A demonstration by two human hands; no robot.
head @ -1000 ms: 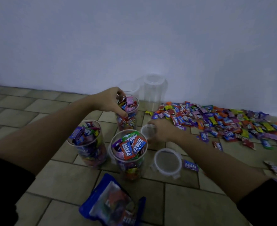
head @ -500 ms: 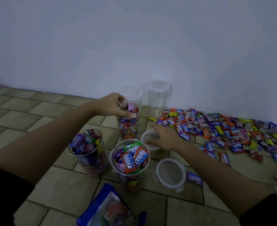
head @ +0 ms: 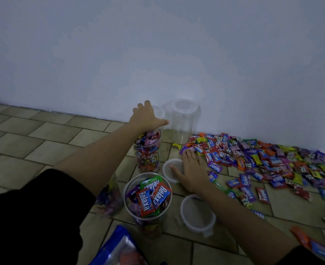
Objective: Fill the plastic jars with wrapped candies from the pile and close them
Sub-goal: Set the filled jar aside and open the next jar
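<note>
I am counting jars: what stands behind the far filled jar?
Two empty jars by the wall: the right jar shows clearly; the left hand covers most of the left jar.

Left hand (head: 148, 117) spreads above filled jar (head: 148, 152); right hand (head: 191, 173) flat on lid (head: 168, 167).

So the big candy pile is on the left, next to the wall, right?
Not quite. The pile is next to the wall, but it is on the right, not the left, just past the right hand. The head view shows it.
</note>
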